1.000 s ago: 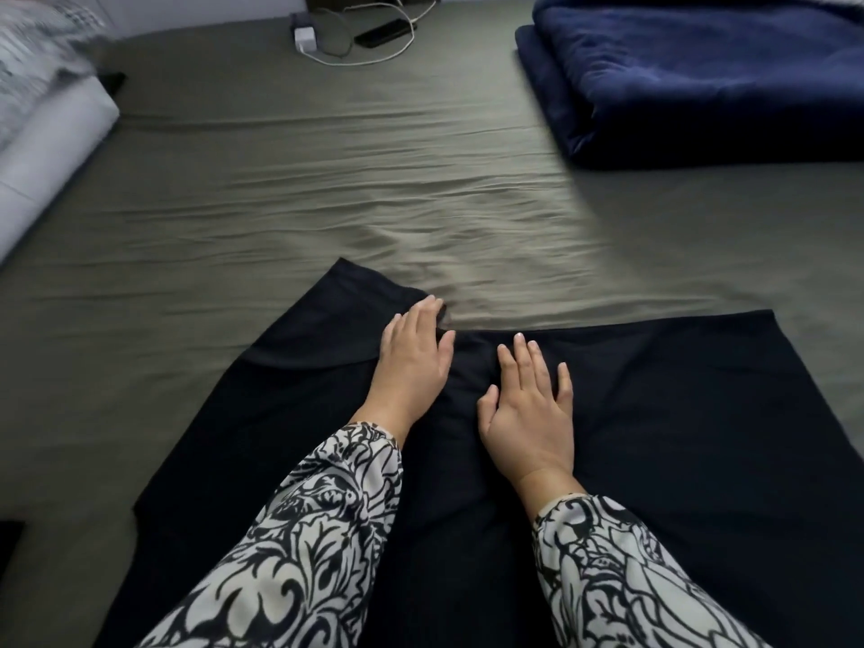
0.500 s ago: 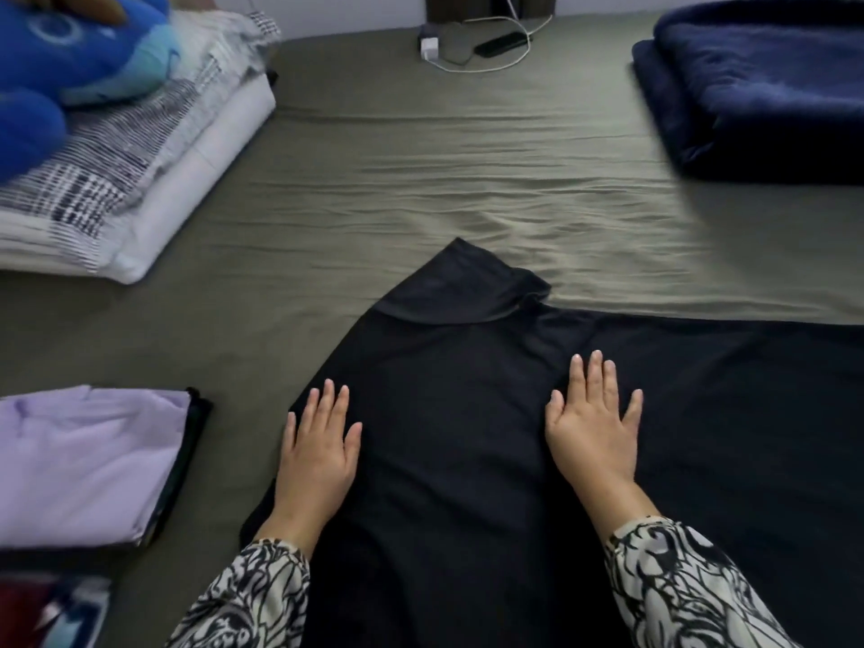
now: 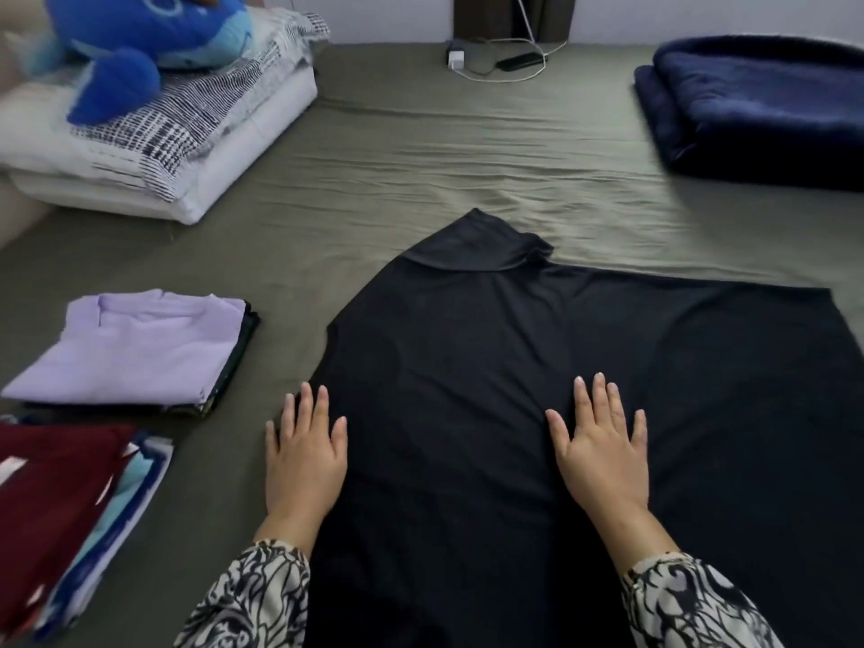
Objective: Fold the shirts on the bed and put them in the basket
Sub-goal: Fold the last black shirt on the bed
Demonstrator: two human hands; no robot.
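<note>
A black shirt lies spread flat on the olive bed sheet, its sleeve folded over at the far end. My left hand lies flat with straight fingers on the shirt's left edge, partly on the sheet. My right hand presses flat on the middle of the shirt, fingers spread. To the left sits a folded lilac shirt on top of a dark folded one. A maroon folded garment lies on a blue-and-white one at the lower left. No basket is in view.
Stacked pillows with a blue plush toy sit at the far left. A folded navy blanket lies at the far right. A charger and phone with cables lie at the bed's far edge.
Both hands slid from the shirt's far collar area toward me and spread apart, the left one reaching the shirt's left edge. The view swung left, revealing the folded piles.
</note>
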